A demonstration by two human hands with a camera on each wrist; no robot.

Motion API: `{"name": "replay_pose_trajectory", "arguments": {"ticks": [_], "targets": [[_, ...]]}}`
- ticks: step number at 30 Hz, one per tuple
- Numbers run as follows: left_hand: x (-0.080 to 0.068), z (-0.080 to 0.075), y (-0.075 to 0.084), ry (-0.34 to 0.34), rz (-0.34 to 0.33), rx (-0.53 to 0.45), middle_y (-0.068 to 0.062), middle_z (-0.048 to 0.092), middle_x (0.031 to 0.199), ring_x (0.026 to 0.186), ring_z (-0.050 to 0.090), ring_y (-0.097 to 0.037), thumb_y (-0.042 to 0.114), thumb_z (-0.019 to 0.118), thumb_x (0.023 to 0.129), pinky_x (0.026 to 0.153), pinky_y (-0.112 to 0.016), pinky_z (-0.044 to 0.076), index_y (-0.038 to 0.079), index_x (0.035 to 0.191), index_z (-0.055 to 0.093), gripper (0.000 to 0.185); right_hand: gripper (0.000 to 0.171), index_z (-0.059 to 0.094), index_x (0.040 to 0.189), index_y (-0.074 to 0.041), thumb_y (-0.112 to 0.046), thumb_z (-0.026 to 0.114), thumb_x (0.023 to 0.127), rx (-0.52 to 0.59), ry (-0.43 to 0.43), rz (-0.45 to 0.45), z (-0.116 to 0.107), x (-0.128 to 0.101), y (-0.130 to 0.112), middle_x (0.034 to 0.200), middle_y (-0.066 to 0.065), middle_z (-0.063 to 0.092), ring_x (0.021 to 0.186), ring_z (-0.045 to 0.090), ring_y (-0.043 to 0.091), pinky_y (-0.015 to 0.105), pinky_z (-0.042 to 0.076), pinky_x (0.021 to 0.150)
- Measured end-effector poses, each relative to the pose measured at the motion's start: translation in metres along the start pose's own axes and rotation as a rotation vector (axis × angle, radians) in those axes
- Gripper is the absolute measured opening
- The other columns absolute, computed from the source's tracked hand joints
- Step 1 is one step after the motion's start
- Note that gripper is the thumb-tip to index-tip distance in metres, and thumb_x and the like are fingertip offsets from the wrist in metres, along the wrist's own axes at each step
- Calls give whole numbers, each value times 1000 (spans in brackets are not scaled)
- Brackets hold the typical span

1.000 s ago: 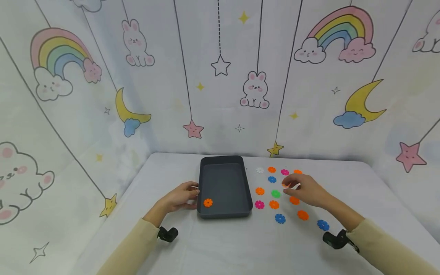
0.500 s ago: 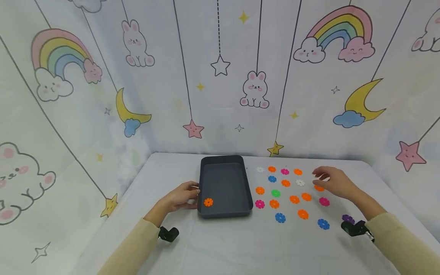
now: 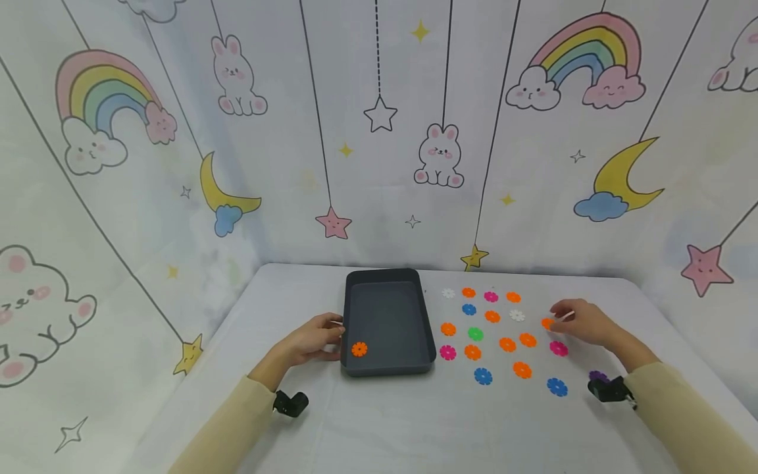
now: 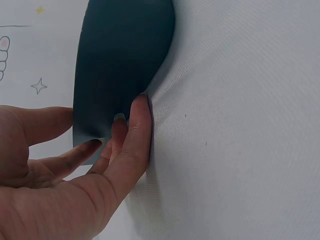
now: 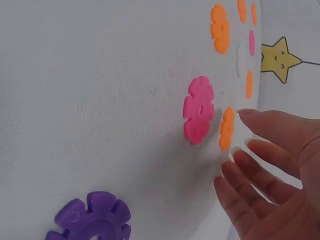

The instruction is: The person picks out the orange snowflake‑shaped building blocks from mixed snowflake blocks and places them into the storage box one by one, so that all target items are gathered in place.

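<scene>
A dark grey rectangular tray (image 3: 387, 316) stands on the white table, with one orange flower-shaped disc (image 3: 359, 349) inside near its lower left corner. My left hand (image 3: 316, 337) holds the tray's left side, one digit at the rim and other fingertips against the outer wall (image 4: 115, 60) in the left wrist view. My right hand (image 3: 586, 320) hovers with loosely bent fingers by another orange disc (image 3: 547, 324), which it partly hides in the head view. In the right wrist view, the thumb tip is right beside that orange disc (image 5: 226, 128), and nothing sits between thumb and fingers.
Several flower-shaped discs lie scattered right of the tray, including a green one (image 3: 476, 334), a white one (image 3: 517, 316) and a blue one (image 3: 557, 387). Nearer the right wrist are a pink disc (image 3: 558, 348) and a purple disc (image 5: 95, 220). A patterned cloth (image 3: 379, 164) hangs behind.
My right hand has swung right from the middle of the discs to the rightmost orange one, then dipped slightly lower over it. The left hand and tray have stayed put.
</scene>
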State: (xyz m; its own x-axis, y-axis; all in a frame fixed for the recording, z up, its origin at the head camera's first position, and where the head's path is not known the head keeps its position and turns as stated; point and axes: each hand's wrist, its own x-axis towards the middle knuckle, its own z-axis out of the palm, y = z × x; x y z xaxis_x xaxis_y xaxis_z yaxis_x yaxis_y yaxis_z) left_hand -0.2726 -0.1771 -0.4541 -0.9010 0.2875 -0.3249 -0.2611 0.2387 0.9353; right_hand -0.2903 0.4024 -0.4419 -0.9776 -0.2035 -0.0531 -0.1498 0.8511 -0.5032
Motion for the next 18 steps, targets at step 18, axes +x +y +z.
{"name": "replay_pose_trajectory", "arguments": {"ticks": [18], "targets": [[0,0,-1,4,0,8,-25,49,144,120,58,-35,10,51,107,88,-49,60,-3,151,39,47,37,63,114,10,-19,74,93,15,-36,67,5,7,11,105,18,65,96,59,34,53,57,86]]}}
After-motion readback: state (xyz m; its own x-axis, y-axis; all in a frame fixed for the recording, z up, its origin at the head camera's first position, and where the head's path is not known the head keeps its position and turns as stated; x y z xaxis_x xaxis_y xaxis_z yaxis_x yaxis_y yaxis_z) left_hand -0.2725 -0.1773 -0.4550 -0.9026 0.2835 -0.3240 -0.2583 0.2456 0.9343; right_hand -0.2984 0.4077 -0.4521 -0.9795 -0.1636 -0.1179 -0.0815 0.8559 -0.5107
